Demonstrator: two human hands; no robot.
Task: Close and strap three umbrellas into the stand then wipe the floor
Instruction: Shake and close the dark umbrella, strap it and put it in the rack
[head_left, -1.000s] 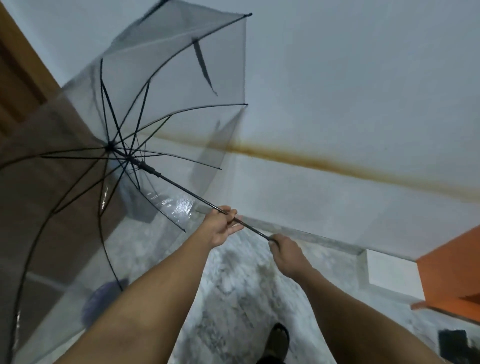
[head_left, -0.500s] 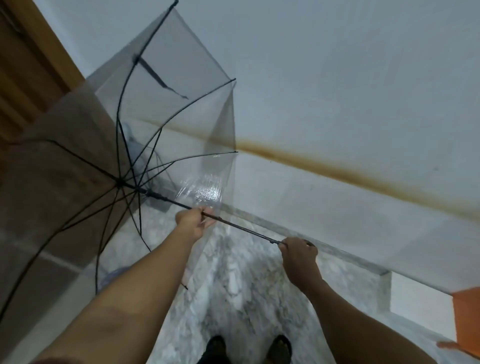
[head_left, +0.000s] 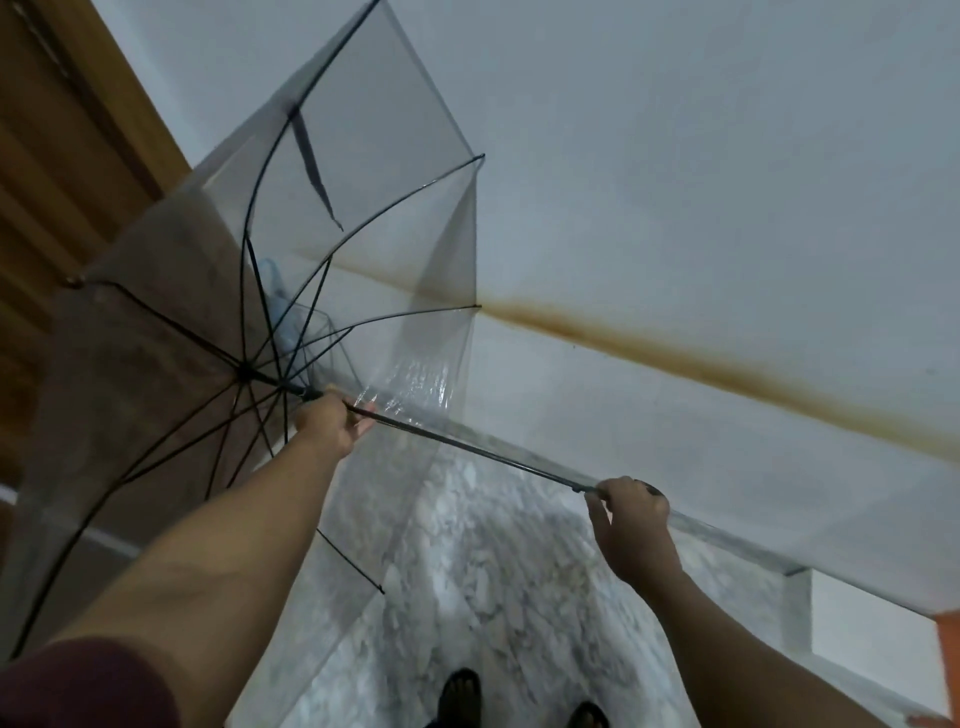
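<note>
Against white wall (head_left: 675, 156), we held the open clear-plastic black-ribbed umbrella (head_left: 332, 291): left hand (head_left: 327, 421) closed at its runner, right hand (head_left: 631, 512) gripping its handle. Closing well probably required sliding the runner steadily handleward.

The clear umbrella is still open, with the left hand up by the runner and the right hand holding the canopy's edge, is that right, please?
Not quite: the head view shows the right hand gripping the handle end of the shaft, not the canopy's edge. The clear umbrella is open, and the left hand is by the runner.
</note>
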